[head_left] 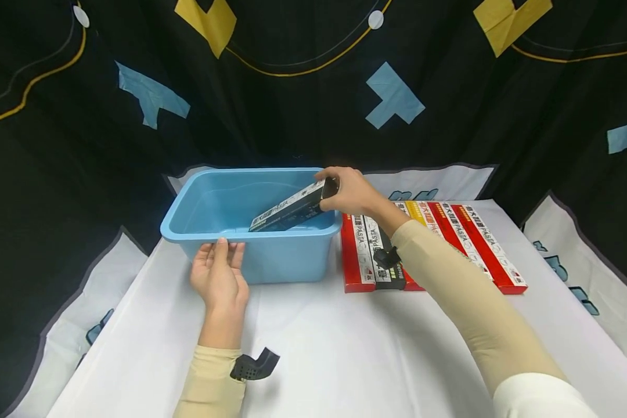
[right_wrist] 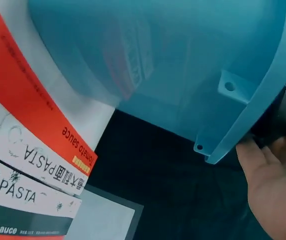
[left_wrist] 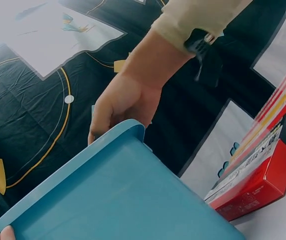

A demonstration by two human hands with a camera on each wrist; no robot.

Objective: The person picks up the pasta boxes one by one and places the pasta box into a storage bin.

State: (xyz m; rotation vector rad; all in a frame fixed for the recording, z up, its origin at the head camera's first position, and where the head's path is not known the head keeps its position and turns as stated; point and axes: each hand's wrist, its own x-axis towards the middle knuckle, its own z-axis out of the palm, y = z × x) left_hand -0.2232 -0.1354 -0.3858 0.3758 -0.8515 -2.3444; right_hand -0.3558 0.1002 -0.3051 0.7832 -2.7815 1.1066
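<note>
Gripping black "PASTA" box (head_left: 290, 209), right hand (head_left: 347, 190); pinching blue bin rim (head_left: 279, 237), left hand (head_left: 222, 276); red box (right_wrist: 35, 92) reads "Tomato sauce".

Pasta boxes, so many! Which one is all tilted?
The black box with a white strip, held slanting in the blue tub by the right hand. The other boxes lie flat on the table.
</note>
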